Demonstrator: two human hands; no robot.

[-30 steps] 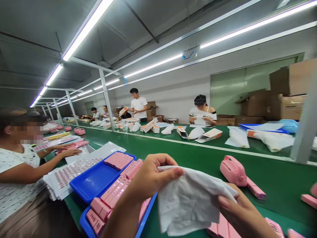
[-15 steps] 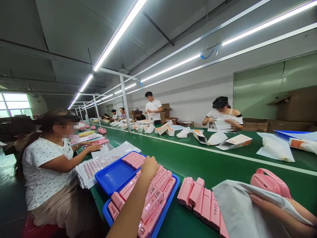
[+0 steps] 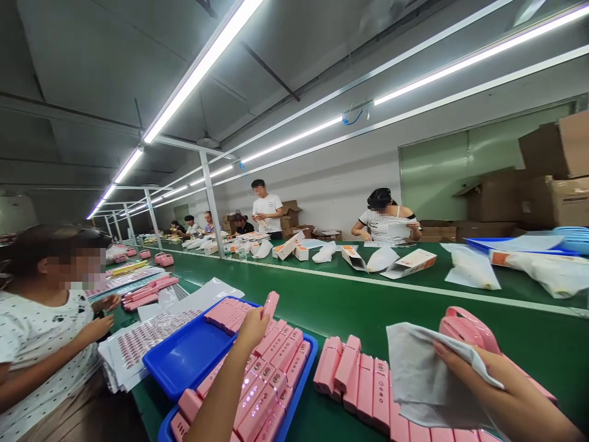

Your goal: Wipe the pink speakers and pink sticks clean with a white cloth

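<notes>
My left hand (image 3: 252, 328) is raised over a blue tray (image 3: 301, 383) packed with pink handle pieces and holds one pink handle piece (image 3: 270, 302) upright by its lower end. My right hand (image 3: 478, 376) grips a white cloth (image 3: 426, 377) at the lower right, held above a row of pink handle pieces (image 3: 356, 383) lying on the green belt (image 3: 368, 307). A pink fan head (image 3: 467, 328) shows just behind the cloth.
A second blue tray (image 3: 184, 356) sits to the left, holding a few pink pieces at its far end. A seated person (image 3: 41, 344) at far left handles sticker sheets (image 3: 138, 334). Across the belt, other people work among white bags and boxes (image 3: 409, 262). Cardboard cartons (image 3: 543, 184) are stacked at right.
My left hand let go of the cloth, reached into the tray and has lifted one pink piece out. The right hand kept the cloth. The view swung left, then partly back.
</notes>
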